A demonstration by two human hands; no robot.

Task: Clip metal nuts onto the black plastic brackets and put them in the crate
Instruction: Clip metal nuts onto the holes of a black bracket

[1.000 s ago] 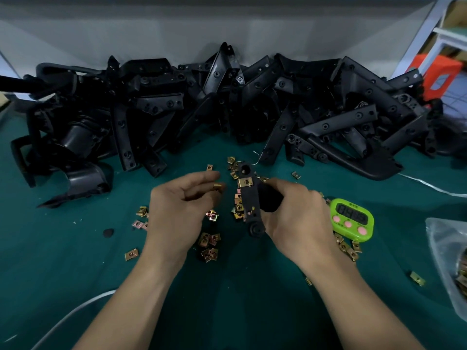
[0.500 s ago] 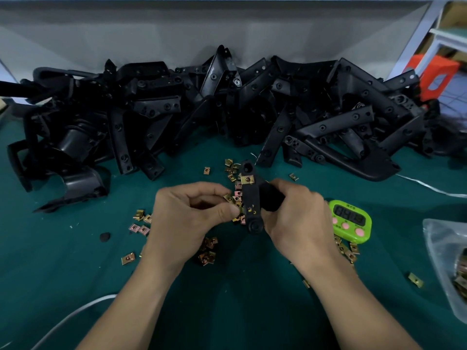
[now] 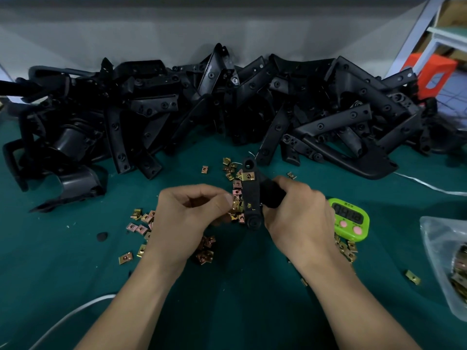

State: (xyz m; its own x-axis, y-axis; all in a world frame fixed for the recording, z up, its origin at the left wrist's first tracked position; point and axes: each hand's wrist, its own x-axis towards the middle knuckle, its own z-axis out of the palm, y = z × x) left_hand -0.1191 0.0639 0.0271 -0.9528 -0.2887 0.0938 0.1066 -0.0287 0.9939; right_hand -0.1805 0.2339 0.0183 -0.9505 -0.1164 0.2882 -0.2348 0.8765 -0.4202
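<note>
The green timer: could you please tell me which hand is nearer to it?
Right. The right hand is beside the timer, overlapping its left edge; the left hand is farther left, beyond the bracket.

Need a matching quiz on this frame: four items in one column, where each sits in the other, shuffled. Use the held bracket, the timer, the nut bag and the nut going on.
Things
1. long black plastic bracket
2. green digital timer with pink buttons
3. clear plastic bag of metal nuts
4. brass-coloured metal nut being fitted to the bracket

Places
A. at the right edge of the teal mat
B. gripped by the right hand
C. pinched by the left hand
D. on the mat, just right of the right hand

Pairs: 1-B, 2-D, 3-A, 4-C
</note>
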